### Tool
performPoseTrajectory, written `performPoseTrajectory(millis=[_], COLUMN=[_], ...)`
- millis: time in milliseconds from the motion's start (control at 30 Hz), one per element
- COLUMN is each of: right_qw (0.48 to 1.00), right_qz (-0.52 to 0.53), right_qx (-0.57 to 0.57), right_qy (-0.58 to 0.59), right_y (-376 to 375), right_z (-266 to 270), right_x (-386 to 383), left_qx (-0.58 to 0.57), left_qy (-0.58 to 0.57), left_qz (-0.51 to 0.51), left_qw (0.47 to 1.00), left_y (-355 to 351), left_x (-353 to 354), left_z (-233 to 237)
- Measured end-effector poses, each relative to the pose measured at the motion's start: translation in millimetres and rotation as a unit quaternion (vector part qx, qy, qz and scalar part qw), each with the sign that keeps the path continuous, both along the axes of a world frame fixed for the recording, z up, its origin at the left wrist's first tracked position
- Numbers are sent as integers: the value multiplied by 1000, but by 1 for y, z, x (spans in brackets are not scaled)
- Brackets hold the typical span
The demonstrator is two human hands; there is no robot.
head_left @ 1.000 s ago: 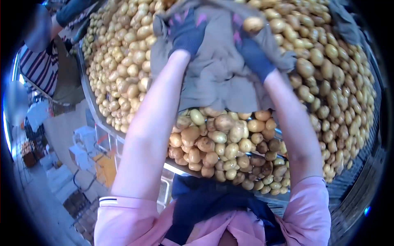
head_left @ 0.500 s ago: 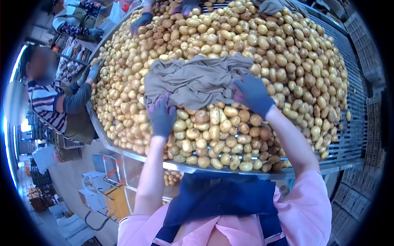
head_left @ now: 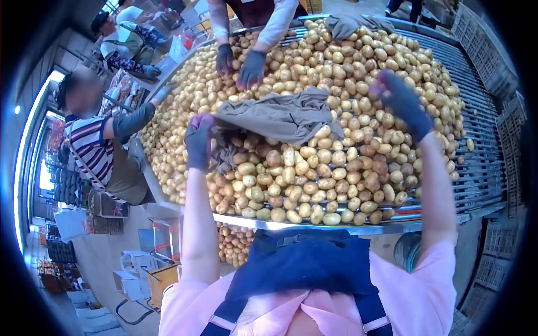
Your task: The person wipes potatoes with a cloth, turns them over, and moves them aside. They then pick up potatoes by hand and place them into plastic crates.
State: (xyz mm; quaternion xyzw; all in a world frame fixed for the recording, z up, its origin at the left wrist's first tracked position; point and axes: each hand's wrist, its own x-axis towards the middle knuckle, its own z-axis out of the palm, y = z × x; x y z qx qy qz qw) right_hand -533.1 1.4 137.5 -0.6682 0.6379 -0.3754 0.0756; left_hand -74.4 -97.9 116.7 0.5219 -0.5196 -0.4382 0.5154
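A crumpled grey-brown cloth (head_left: 286,116) lies over a large heap of potatoes (head_left: 305,185). My left hand (head_left: 199,143), in a dark glove with pinkish fingertips, is closed on the cloth's left end and holds it raised, with a fold hanging below. Apart from the cloth, my right hand (head_left: 404,103) is over the right side of the heap, close to the potatoes. Motion blurs its gloved fingers, and I cannot make out whether they hold or touch anything.
The heap rests on a slatted metal table (head_left: 479,151) with a raised metal rim (head_left: 336,228). Across it, a co-worker's gloved hands (head_left: 252,68) are among the potatoes. Another person (head_left: 92,140) stands at the left edge. A second cloth (head_left: 356,23) lies at the back; crates (head_left: 485,50) stand right.
My left hand has taken hold of the cloth's left end and lifted it. My right hand has left the cloth and moved right and away from me. The view has shifted, showing more of the co-worker opposite.
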Motion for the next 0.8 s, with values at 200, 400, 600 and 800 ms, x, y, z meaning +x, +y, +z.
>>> performPoseTrajectory(millis=[200, 400, 600, 800], right_qw=[985, 996, 983, 986], right_qz=[34, -15, -71, -52], right_qx=[8, -87, -133, 97], right_qy=[172, 10, 106, 129], right_y=[-14, -56, 58, 231], right_z=[-141, -123, -25, -63], right_x=[150, 115, 13, -24], left_qx=[-140, -195, -3, 382], left_qy=[-61, -216, -231, -197], left_qz=[-32, -6, -157, -256], left_qw=[988, 957, 960, 866], left_y=[74, 172, 222, 196], left_x=[-33, 19, 66, 26], left_z=[98, 121, 35, -6])
